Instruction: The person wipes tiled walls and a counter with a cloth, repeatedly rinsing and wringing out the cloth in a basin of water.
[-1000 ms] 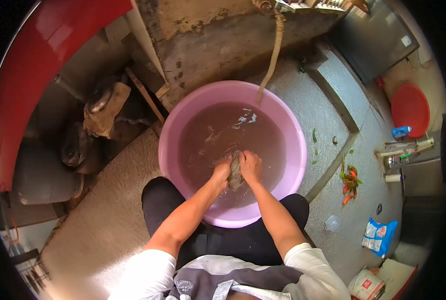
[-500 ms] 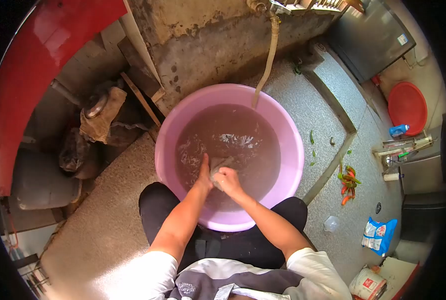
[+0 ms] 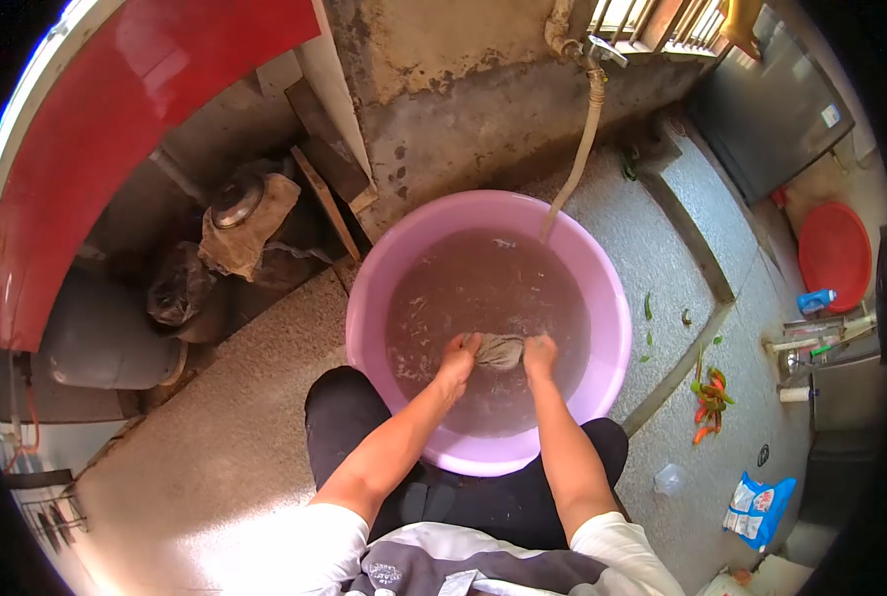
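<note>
A greyish wet cloth (image 3: 500, 352) is stretched sideways between my hands, low over the murky water in a large pink basin (image 3: 612, 343). My left hand (image 3: 458, 360) is closed on the cloth's left end, and my right hand (image 3: 540, 356) grips its right end. The basin stands on the floor between my knees. A beige hose (image 3: 584, 149) hangs from a tap and reaches over the basin's far rim.
Red and green peppers (image 3: 710, 402) lie on the floor at the right, near a blue-and-white bag (image 3: 758, 509). A red round basin (image 3: 834, 256) is farther back. At left, a grey cylinder (image 3: 110, 333) stands beneath a red panel (image 3: 135, 119).
My hands have moved apart from their bunched position, and the cloth now spans the gap between them. The camera view has shifted, so the basin appears farther right and lower.
</note>
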The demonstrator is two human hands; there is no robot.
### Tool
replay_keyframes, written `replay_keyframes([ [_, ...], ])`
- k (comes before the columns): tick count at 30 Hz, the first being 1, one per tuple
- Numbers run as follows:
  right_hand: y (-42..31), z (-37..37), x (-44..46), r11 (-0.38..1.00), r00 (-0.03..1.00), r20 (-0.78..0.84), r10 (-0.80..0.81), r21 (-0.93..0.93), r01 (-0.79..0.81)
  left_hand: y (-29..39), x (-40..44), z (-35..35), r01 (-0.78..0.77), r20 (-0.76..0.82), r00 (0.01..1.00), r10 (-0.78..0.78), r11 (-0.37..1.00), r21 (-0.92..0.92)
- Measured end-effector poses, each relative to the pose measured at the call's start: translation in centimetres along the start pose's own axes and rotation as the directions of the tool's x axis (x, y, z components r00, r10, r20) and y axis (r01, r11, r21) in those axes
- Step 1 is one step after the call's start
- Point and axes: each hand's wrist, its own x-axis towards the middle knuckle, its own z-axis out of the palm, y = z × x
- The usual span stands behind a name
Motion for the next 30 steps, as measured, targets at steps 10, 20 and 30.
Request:
replay_keyframes([
  [10, -9.5, -0.5, -7.3, 0.860, 0.790, 0.607, 0.088, 0.354, -0.368, 0.5, 0.9, -2.2, 0.491, 0.153, 0.869, -0.470, 0.780, -0.389],
  [20, -8.8, 0.6, -7.8, 0.934, 0.907, 0.225, -0.356, 0.107, 0.340, -1.7, 1.9, -1.1, 0.301, 0.260, 0.943, -0.210, 0.871, -0.387],
  [30, 0.2, 0.3, 0.0, 0.939, 0.996, 0.052, -0.077, -0.332, 0.090, -0.8, 1.3, -0.8, 0.211, -0.101, 0.975, -0.199, 0.970, 0.119],
])
